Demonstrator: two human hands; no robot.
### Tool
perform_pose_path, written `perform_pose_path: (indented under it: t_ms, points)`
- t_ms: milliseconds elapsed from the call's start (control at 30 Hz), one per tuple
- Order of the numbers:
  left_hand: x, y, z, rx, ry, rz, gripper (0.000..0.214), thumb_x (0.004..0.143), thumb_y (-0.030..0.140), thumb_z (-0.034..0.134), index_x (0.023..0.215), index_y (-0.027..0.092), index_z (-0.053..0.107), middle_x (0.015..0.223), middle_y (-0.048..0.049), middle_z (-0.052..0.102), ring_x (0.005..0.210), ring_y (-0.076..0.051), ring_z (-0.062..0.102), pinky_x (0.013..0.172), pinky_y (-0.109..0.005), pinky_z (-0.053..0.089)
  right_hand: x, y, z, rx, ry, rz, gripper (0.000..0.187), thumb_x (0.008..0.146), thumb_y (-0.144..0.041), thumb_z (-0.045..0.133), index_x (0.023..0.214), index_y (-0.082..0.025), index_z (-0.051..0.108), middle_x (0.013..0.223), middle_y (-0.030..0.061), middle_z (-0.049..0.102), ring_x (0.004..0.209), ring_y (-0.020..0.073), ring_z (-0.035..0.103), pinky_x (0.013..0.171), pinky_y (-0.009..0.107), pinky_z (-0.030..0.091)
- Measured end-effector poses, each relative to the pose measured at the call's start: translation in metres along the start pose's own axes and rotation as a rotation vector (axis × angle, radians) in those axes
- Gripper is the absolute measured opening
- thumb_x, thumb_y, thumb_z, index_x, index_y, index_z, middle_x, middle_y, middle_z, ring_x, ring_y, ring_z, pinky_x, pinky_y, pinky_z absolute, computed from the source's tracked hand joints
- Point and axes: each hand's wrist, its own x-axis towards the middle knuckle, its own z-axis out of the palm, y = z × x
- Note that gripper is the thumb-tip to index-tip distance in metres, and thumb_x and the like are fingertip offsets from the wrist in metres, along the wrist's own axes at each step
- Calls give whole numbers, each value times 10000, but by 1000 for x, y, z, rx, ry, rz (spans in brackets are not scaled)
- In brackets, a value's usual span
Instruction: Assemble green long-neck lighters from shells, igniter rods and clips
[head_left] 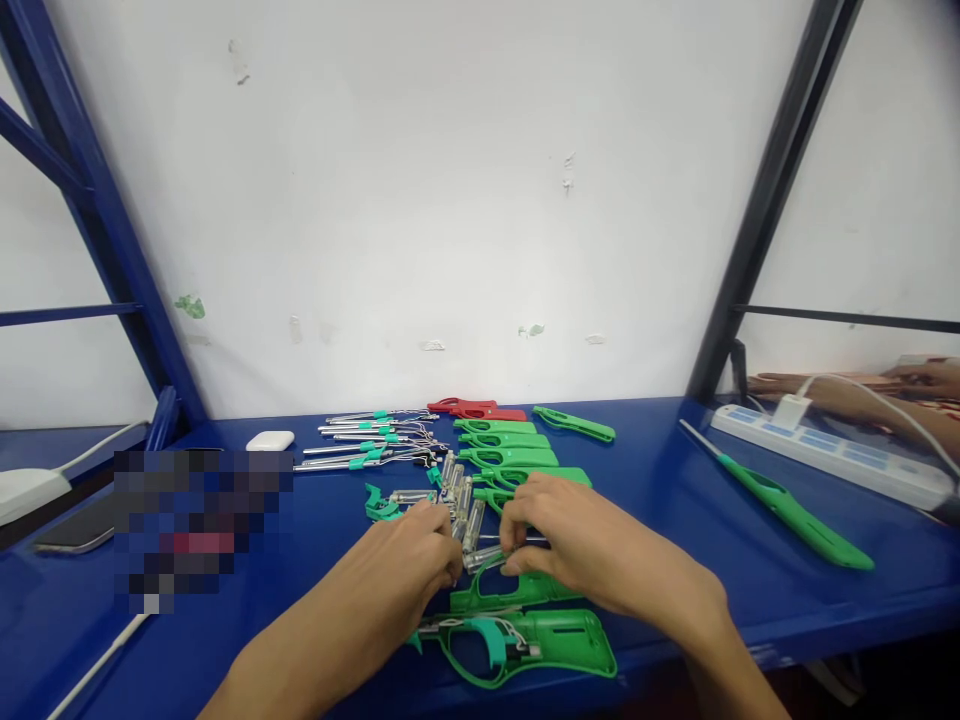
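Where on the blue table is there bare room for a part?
Right: between the green casings and the rod-tipped green lighter. Left: between the white cable and the left forearm. Crowded: the middle, where clear tubes lie between and beyond left hand and right hand, metal rods behind.

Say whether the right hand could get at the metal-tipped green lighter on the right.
Probably yes: only blue tabletop shows between the right hand and the lighter, though whether that hand already holds something is unclear.
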Motion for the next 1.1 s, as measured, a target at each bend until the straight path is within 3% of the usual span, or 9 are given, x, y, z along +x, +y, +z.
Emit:
perform_pose_path:
  t_ms: [300,433,700,933,1100]
  points:
    - [5,2,0,-40,-49,-3,259,1035,76,592,1006,270,761,1107,-23,693,1026,-204,677,805,-284,458,2,3,6,11,-15,94,109,914,-153,893,881,-220,813,923,14,816,957,259,732,745,324,440]
    - [6,-1,7,-26,-13,0,259,1029,64,562,933,243,722,1045,-23,683,937,-199,660,739,-288,430,-3,4,4,20,-9,148,152,888,-76,848,855,-219,809,884,15,821,886,247,747,693,305,430]
    - [-7,-4,8,17,67,31,360,1020,14,454,1015,253,724,1086,-44,670,927,-202,655,767,-296,441,-23,41,-4,-1,20,195,328,877,50,631,893,-235,794,859,7,801,848,239,721,710,314,442]
    - [-3,-12,1,45,39,-22,332,1045,76,488,1004,255,766,1018,-45,704,884,-224,690,701,-301,418,-8,13,-7,-6,44,25,86,1016,-206,796,1070,-272,791,1022,1,792,1026,249,701,841,338,488]
    - [-1,-11,3,9,-2,5,212,1009,120,608,1006,273,756,1030,-11,726,895,-203,729,734,-290,454,5,-2,9,-78,33,-121,161,965,-246,873,1097,-255,781,1035,18,739,1037,260,682,872,364,510]
